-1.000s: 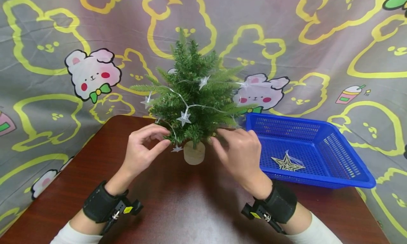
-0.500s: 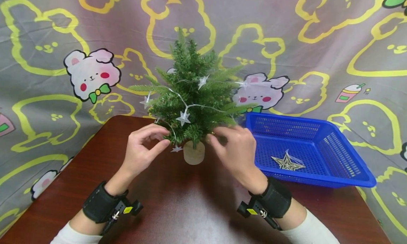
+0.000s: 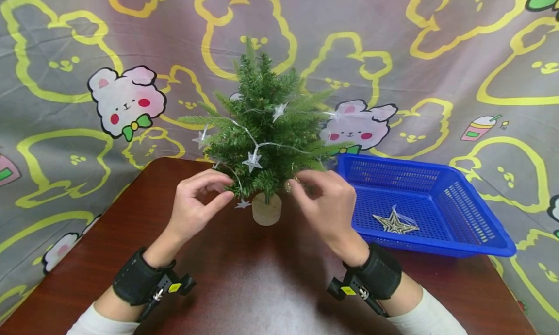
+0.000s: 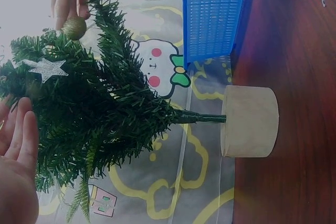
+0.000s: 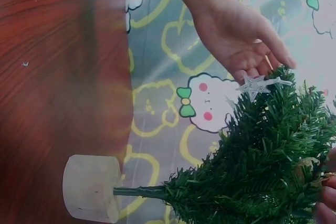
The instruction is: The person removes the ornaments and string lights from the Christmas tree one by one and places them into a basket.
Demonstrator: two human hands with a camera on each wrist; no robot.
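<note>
A staged indoor recording corner is indicated; whether it is housed in a home, lab or office cannot be determined. A glossy reddish-brown bench (image 3: 262, 291) is backed and flanked by hanging cartoon-print cloth (image 3: 174, 39), and small cameras (image 3: 188, 284) are strapped to both wrists.

passage over reddish-brown wooden surface (image 3: 271, 281) in front, bushy green artificial tree (image 3: 265, 131) blocking centre, blue plastic basket (image 3: 419, 185) at right

2 hands (image 3: 198, 199) (image 3: 327, 206), 1 tree (image 3: 271, 131), 1 bskt (image 3: 430, 196)
</note>
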